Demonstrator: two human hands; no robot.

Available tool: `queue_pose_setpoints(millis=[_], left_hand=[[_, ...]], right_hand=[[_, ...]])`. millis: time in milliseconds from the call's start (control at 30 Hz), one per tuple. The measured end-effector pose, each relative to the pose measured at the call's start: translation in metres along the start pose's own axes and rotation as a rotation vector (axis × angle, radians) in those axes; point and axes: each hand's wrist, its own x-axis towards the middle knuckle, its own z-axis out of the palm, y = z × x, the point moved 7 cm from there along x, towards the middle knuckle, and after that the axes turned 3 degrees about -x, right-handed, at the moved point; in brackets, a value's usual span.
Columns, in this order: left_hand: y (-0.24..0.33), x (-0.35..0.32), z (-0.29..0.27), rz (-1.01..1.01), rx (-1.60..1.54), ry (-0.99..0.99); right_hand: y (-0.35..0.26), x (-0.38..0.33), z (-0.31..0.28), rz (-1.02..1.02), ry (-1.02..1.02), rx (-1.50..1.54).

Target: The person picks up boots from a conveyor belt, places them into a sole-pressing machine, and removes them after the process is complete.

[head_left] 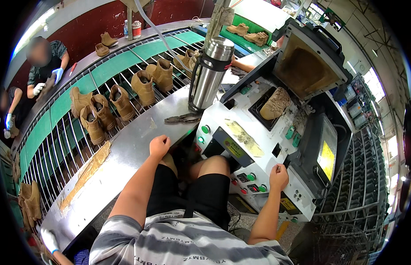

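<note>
My left hand (160,146) is curled into a loose fist over the edge of the metal table (134,152), close to my knee; nothing shows in it. My right hand (279,176), also closed with nothing visible in it, is at the front of a white machine (205,115), beside its green and red buttons (251,176). A tan boot (276,104) lies in the machine's left bay, sole up, under a raised lid (308,62). The right bay's dark lid (322,152) is down. Near the table's back edge lies a dark strap-like piece (183,118).
A tall steel flask (212,73) stands between table and machine. Several tan boots (121,102) sit on a rod conveyor (59,152) with a green belt. Co-workers in gloves (39,89) are at the far left; another gloved hand (49,240) is at the lower left. Dark racks (357,176) stand right.
</note>
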Motion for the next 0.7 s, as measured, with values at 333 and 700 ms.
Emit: queue_pose_setpoints(millis=[333,700], left_hand=[[-0.0012,-0.0024,-0.0040,-0.006,-0.018,0.017],[-0.0026,-0.0037,-0.0056,-0.019,-0.017,0.018]], right_hand=[[0.0023,0.0002,0.0000,-0.019,0.035,0.015],[0.0053,0.0005,0.0008,-0.017,0.032,0.006]])
